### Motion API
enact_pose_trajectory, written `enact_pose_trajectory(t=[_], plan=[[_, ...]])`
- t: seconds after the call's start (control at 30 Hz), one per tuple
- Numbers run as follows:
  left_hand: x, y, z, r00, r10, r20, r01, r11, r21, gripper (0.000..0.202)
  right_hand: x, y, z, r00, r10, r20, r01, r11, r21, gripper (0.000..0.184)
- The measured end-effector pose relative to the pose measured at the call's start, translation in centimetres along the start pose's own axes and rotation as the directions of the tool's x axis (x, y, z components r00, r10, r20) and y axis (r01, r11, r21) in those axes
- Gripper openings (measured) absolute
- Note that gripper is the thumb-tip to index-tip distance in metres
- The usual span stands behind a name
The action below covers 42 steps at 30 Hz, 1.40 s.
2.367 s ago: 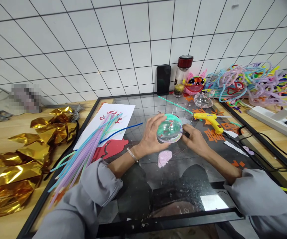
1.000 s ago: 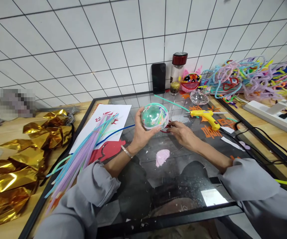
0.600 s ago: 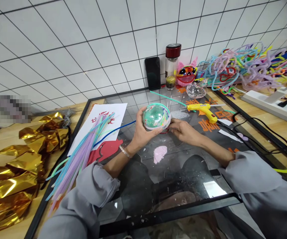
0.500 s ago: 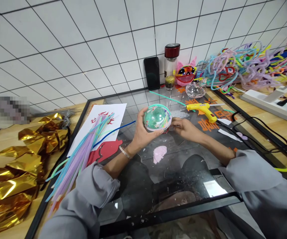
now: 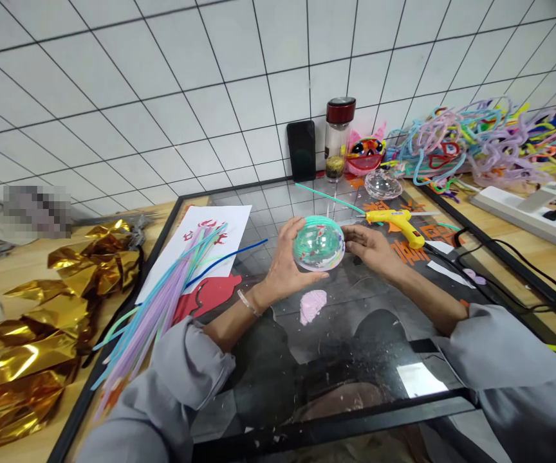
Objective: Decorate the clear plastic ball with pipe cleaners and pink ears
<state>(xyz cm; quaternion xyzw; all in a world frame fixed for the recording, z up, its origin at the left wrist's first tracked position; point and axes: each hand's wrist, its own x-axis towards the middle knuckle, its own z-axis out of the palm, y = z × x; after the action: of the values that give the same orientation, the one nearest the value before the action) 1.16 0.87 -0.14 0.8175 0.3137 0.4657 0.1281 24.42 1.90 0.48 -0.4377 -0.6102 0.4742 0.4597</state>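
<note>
A clear plastic dome [image 5: 318,244], green inside with red and white flecks, is held above the dark glass tabletop. My left hand [image 5: 288,260] grips it from the left, thumb along its lower edge and fingers round its far side. At the right edge, the bent fingers of my right hand [image 5: 367,247] close on the rim; their tips are partly hidden. Green pipe cleaner lines the dome's upper rim. Below it on the glass lies a pale pink flat piece [image 5: 313,306]. A yellow hot glue gun [image 5: 396,222] rests to the right of my right hand.
Pipe cleaners [image 5: 162,308] lie across white paper [image 5: 230,225] and a red cut-out [image 5: 215,294] at left, near gold foil [image 5: 31,347]. Behind stand a phone [image 5: 302,151], a glass bottle [image 5: 336,141], a pink-eared figure [image 5: 365,155] and a clear dish [image 5: 383,184]. Black cables [image 5: 509,251] run at right.
The dome has turned in my hands, with its glossy face now more toward me. My right fingers have shifted up along its right edge. The whole view has moved slightly.
</note>
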Motion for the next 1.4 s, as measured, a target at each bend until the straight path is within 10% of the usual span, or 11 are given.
enact_pose_trajectory(t=[0.7, 1.4], plan=[[0.1, 1.0, -0.4, 0.93, -0.349, 0.112, 0.365, 0.909, -0.202, 0.114, -0.6, -0.3, 0.7, 0.998, -0.052, 0.046, 0.051, 0.998, 0.02, 0.042], [-0.3, 1.0, -0.5, 0.949, -0.305, 0.081, 0.315, 0.93, -0.191, 0.107, -1.0, -0.3, 0.5, 0.997, -0.056, 0.049, 0.056, 0.998, 0.006, 0.051]])
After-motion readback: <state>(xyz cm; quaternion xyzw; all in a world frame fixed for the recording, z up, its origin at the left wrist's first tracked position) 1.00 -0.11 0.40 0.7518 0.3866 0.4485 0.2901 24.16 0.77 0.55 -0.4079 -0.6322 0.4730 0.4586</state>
